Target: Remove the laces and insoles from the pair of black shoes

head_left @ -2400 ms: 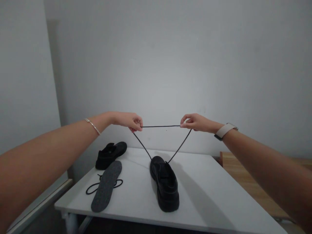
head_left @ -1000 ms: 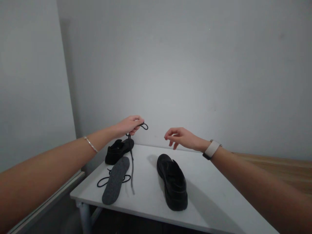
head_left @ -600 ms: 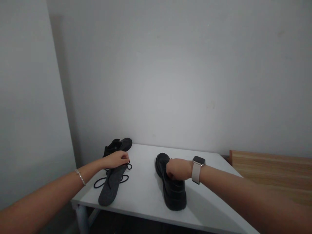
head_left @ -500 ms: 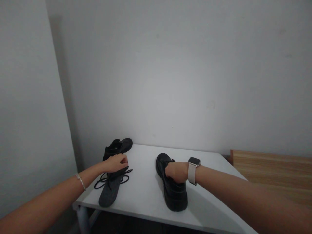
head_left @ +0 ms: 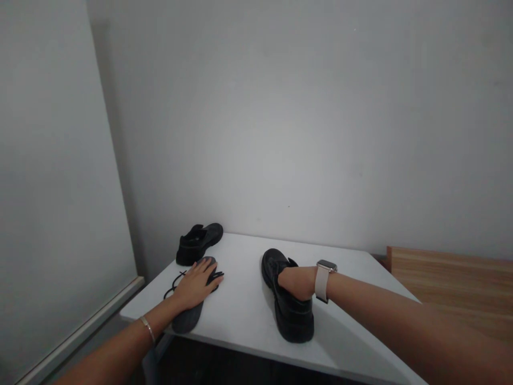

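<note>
My left hand lies flat with its fingers spread over a dark grey insole near the table's left front edge. Black shoelaces loop out from beside and under this hand. My right hand, below a watch with a pale strap, reaches into the opening of a black shoe whose toe points toward the wall. Its fingers are hidden inside the shoe. A second black shoe stands just beyond the insole, at the back left.
The white table reaches back to a grey wall. A wood-grain board is at the right, beyond the table's edge. A pale panel rises on the left.
My left hand has gone from closed fingers above the insole and laces to lying flat and spread on them. My right hand stays in the shoe. The view has shifted slightly.
</note>
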Demonstrator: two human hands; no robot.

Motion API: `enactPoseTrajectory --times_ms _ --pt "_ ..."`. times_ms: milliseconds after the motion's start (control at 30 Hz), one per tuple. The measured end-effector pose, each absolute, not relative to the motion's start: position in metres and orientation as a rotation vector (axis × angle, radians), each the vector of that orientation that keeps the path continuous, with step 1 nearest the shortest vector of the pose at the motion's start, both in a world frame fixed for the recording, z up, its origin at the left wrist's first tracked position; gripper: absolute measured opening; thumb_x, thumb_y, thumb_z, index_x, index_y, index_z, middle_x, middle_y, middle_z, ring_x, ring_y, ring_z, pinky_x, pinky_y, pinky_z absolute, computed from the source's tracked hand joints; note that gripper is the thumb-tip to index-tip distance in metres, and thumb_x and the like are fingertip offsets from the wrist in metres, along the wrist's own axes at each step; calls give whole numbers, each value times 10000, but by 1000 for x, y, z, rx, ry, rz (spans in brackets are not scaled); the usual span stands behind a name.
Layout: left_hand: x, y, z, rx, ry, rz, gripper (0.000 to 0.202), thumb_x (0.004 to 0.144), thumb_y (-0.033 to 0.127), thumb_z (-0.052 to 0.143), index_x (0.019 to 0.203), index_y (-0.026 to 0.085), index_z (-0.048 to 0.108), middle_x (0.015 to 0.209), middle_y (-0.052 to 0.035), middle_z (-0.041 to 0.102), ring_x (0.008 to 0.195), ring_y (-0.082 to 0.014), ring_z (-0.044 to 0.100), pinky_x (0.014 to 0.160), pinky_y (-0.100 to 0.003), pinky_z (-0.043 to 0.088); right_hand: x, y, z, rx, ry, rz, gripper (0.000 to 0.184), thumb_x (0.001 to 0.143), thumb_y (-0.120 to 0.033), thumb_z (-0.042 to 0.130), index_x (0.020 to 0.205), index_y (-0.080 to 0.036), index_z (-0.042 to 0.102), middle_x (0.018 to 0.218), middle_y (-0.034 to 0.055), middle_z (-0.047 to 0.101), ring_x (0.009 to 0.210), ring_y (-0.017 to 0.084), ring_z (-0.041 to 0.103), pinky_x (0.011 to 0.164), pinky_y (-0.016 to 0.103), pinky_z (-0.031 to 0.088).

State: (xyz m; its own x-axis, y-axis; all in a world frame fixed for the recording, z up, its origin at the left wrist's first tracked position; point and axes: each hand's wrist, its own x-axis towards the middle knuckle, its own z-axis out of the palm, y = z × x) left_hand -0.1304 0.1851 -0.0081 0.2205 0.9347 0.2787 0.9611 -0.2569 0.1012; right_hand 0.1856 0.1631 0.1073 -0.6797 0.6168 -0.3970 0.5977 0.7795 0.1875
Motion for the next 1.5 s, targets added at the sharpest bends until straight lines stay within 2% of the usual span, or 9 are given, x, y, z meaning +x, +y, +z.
enactPoseTrajectory --times_ms 200,333,433,500,700,967,1133,1367,1500 --pt "-131 184 -12 -2359 -1838 -553 593 919 580 406 1336 176 531 1465 -143 444 1380 -301 366 1160 -473 235 173 157 117 842 2294 193 106 879 -216 654 913 -115 655 968 45 683 907 183 661 807 365 553" --pt "-128 179 -7 -2357 -1845 -563 590 921 573 409 1332 170 535 1456 -147 454 1377 -291 375 1156 -460 251 171 150 121 893 2338 208 35 849 -147 660 839 -115 667 889 45 699 834 167 663 749 316 541" --pt "-126 175 -3 -2353 -1847 -574 593 916 574 422 1327 164 541 1450 -158 457 1368 -302 388 1147 -474 265 177 143 130 1002 2473 183 104 765 -39 617 736 -107 690 786 93 719 725 177 664 584 245 466" --pt "-126 174 -2 -2353 -1845 -583 607 911 591 419 1326 165 542 1449 -160 456 1365 -306 391 1144 -478 270 184 139 138 1111 2584 179 122 722 -61 596 739 -124 699 763 101 720 690 190 657 512 244 387" --pt "-126 175 -2 -2364 -1838 -596 670 891 644 406 1327 154 545 1452 -169 450 1370 -310 381 1150 -469 264 204 139 153 1421 2845 229 38 695 -193 584 720 -190 612 720 42 668 637 169 577 520 260 270" --pt "-128 176 -4 -2370 -1839 -618 683 886 653 406 1326 151 547 1450 -170 452 1366 -311 388 1151 -470 261 208 150 138 1700 3073 212 58 804 -241 484 806 -197 521 753 21 617 652 151 523 585 255 312" --pt "-128 176 -4 -2358 -1850 -613 688 887 654 403 1329 146 546 1451 -177 449 1370 -313 381 1150 -468 259 203 153 133 1856 3197 232 43 798 -245 474 789 -207 492 716 2 581 649 160 517 600 266 329" --pt "-127 175 -3 -2368 -1869 -586 699 890 652 394 1343 138 530 1474 -175 417 1378 -318 365 1153 -467 247 197 157 167 2215 3440 328 83 785 -281 496 749 -207 505 678 -4 560 638 165 522 616 276 372" --pt "-127 175 -3 -2301 -1833 -729 836 883 653 411 1481 82 285 1538 -201 281 1441 -323 212 1175 -495 163 175 138 188 2345 3774 531 90 830 -277 515 776 -205 511 703 -8 537 663 160 514 644 280 398"
